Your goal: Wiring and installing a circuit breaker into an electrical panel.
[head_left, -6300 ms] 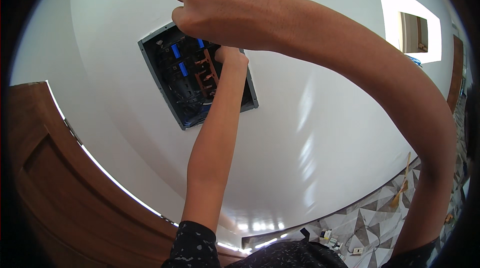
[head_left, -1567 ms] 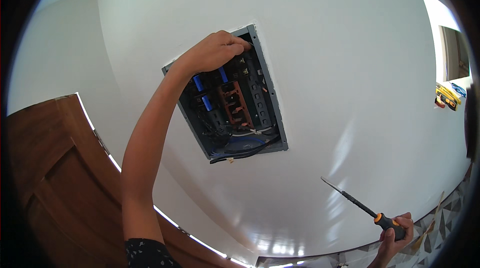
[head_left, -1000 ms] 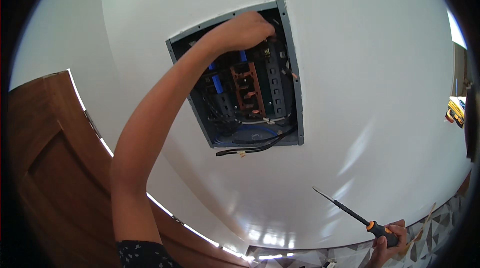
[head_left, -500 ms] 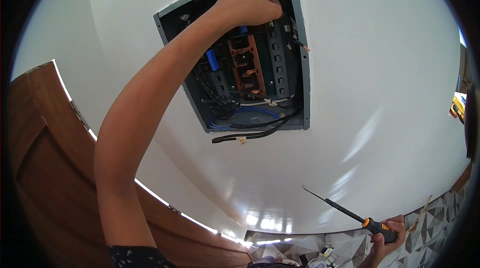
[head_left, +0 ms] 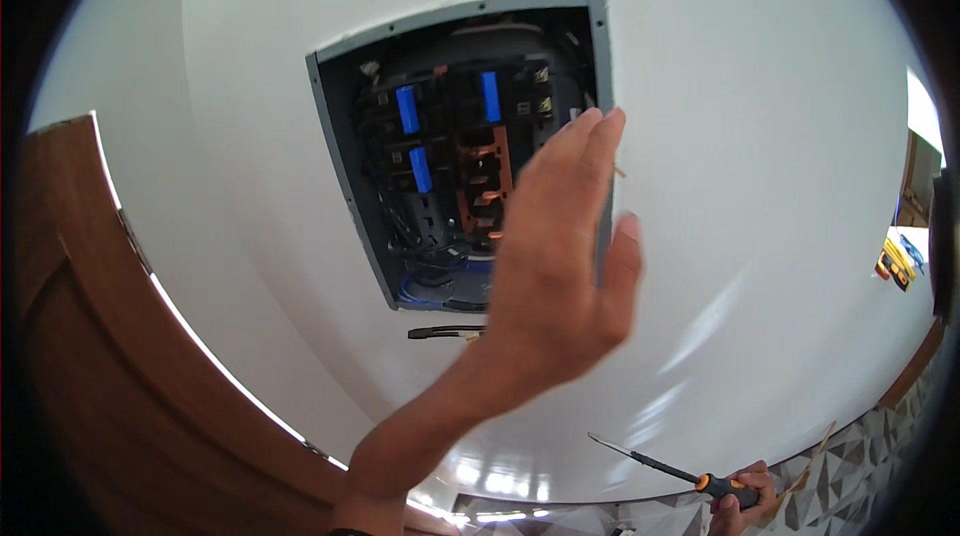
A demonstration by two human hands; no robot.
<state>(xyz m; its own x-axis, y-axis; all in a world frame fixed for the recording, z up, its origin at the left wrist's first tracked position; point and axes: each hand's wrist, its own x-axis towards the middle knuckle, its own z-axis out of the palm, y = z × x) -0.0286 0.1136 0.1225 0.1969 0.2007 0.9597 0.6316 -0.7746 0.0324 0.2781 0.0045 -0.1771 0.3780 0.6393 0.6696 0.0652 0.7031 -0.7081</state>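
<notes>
A grey metal electrical panel box [head_left: 346,168] is set into a white wall in front of me. My left hand [head_left: 560,246] is over its right side, fingers stretched out and thumb apart, holding nothing that I can see. It hides the box's lower right. Inside are black circuit breakers with blue levers [head_left: 408,110] and a copper-coloured busbar [head_left: 503,151]. Just past the hand, a bare copper wire end [head_left: 620,172] pokes out. Low on the right, my right hand [head_left: 757,486] grips a screwdriver [head_left: 672,470] by its black and orange handle, the tip pointing up and left.
Black cables [head_left: 440,333] hang out below the box's lower edge. A brown wooden door [head_left: 80,336] stands on the left. Patterned tiles [head_left: 850,476] cover the floor at lower right. Yellow and blue items [head_left: 897,261] lie at the far right edge.
My left hand has come down from the box's top, where it was closed, to its right side, with fingers now straightened. The upper breakers have come into view. My right hand still holds the screwdriver.
</notes>
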